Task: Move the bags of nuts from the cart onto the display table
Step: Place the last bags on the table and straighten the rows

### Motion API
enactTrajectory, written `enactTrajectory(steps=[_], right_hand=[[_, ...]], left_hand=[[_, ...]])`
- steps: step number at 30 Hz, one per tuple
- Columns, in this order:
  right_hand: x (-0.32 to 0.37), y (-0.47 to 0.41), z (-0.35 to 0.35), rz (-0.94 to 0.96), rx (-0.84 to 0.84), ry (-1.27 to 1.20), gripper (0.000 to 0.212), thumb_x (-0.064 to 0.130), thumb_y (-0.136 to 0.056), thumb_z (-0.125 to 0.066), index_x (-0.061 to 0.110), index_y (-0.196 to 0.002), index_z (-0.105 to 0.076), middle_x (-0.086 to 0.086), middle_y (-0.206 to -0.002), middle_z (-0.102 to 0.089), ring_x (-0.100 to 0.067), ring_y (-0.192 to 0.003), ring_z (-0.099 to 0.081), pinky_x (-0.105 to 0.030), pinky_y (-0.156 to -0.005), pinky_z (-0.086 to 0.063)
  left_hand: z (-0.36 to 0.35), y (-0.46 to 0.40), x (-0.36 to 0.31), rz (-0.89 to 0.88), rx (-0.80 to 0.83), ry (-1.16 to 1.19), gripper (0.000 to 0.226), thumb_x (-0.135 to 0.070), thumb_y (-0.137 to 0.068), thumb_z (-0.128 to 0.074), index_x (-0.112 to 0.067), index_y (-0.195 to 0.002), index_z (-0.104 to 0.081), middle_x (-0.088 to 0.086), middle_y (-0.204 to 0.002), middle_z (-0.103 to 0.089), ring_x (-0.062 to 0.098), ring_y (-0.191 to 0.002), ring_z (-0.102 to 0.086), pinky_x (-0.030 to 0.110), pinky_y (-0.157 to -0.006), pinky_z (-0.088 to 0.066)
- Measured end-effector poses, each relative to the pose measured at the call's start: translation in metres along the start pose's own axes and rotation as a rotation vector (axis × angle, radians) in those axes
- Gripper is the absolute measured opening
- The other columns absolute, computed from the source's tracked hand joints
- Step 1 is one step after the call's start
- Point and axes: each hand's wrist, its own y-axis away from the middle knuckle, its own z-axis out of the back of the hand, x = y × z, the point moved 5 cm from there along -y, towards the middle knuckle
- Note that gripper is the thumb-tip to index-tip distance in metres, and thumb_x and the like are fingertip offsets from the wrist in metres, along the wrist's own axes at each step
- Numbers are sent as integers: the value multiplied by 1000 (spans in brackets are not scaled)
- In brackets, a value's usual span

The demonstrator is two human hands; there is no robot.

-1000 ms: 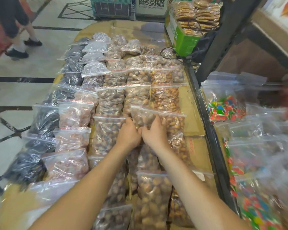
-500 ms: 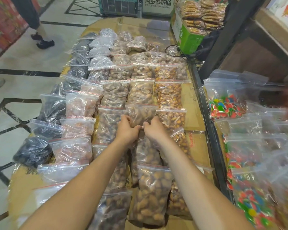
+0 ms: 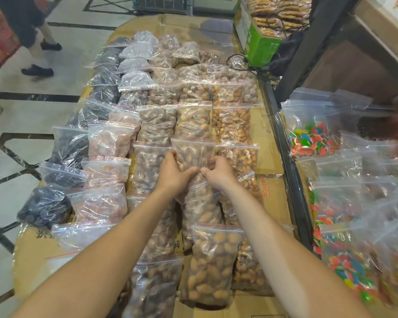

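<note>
Nearest bags: a clear zip bag of pale round nuts [image 3: 213,260] lies at the near edge of the worktop [image 3: 274,203], between a darker nut bag [image 3: 156,285] on its left and an orange-brown one on its right.
Worktop cover: flattened brown cardboard, bare along the right edge.
Left hand [image 3: 174,174]: fingers curled over the lower left edge of the held bag [image 3: 193,154], thumb pinching it near the middle.
Right hand [image 3: 217,169]: fingers curled on the lower right edge of the same bag, thumb almost meeting the left thumb.
Held bag: clear, red zip line at top, filled with tan nuts; it sits in the middle column of the rows, its bottom overlapping the bag below.
Left columns: bags of pinkish pieces [image 3: 110,140], then dark, nearly black contents [image 3: 69,148] at the worktop's left edge.
Right side: beyond a dark metal rail [image 3: 283,143], bags of multicoloured candy [image 3: 313,138] are piled; whether this is the cart I cannot tell.
Far end: a green carton [image 3: 260,45] stacked with packed biscuits.
Floor, far left: a person's legs and dark shoes [image 3: 37,71].
</note>
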Motion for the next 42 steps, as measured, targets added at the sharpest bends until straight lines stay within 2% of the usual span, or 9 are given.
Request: enactTrajectory(steps=[3,7,13,18,21,24,34,38,42], right_hand=[[-2,0,0,38,-101,125,22,19,-98,-67,8,-117,-62,-6,-111,-65,-27,-103,-62,-33,-78,-43],[-3,1,0,60,-85,106,47,23,-99,-66,8,-140,-48,-11,-119,-60,-33,-119,-60,-36,-89,-46],[-9,1,3,87,-27,-25,64,18,-90,-79,23,-146,-48,-7,-131,-64,-23,-107,-66,-38,-85,-58],[-10,2,0,96,-99,51,55,14,-95,-70,19,-145,-48,-7,-133,-65,-27,-116,-64,-30,-81,-43],[-3,5,-2,167,-48,186,57,15,-98,-67,14,-149,-43,-9,-141,-60,-30,-127,-59,-36,-93,-48],[5,4,-2,236,44,334,60,20,-100,-66,9,-152,-39,-13,-148,-54,-32,-134,-53,-39,-106,-44],[2,-4,-26,284,267,623,74,27,-108,-48,28,-165,-1,-5,-170,27,-41,-159,-3,-56,-127,-17],[7,4,0,306,94,371,55,20,-106,-51,20,-159,-38,-10,-170,-25,-30,-150,-38,-42,-120,-34],[-1,20,25,269,-116,282,34,16,-103,-51,4,-135,-56,-7,-103,-69,-21,-81,-64,-31,-64,-48]], left_hand=[[-7,9,-3,-152,54,-158,84,-26,-85,-80,-12,-151,-30,11,-150,-39,26,-136,-41,32,-106,-36],[-9,11,0,-264,67,-404,36,-2,-90,-56,-6,-126,-51,22,-145,-40,39,-132,-46,34,-91,-44],[-17,13,-5,-102,240,-715,78,7,-91,-45,-4,-160,-8,23,-168,12,46,-143,-38,49,-102,-48],[-21,21,-16,-201,160,-819,73,6,-90,-53,-2,-155,-21,23,-167,-11,47,-122,-58,45,-74,-48],[-13,19,-15,-330,79,-917,65,-4,-92,-54,-8,-152,-29,17,-167,-14,48,-143,-32,55,-99,-46],[-10,12,5,-319,176,-1035,69,-17,-100,-41,-16,-162,-9,7,-171,10,42,-155,4,64,-120,-13],[-6,4,11,-256,338,-1084,93,-27,-95,-57,-29,-162,8,-3,-168,25,43,-154,17,67,-120,-1],[3,11,-2,-308,222,-941,84,-18,-82,-74,-24,-155,-33,5,-171,-4,45,-154,-8,63,-119,-16],[9,59,-5,-432,-17,-577,42,2,-85,-62,-2,-126,-57,22,-140,-46,42,-123,-50,46,-99,-45]])
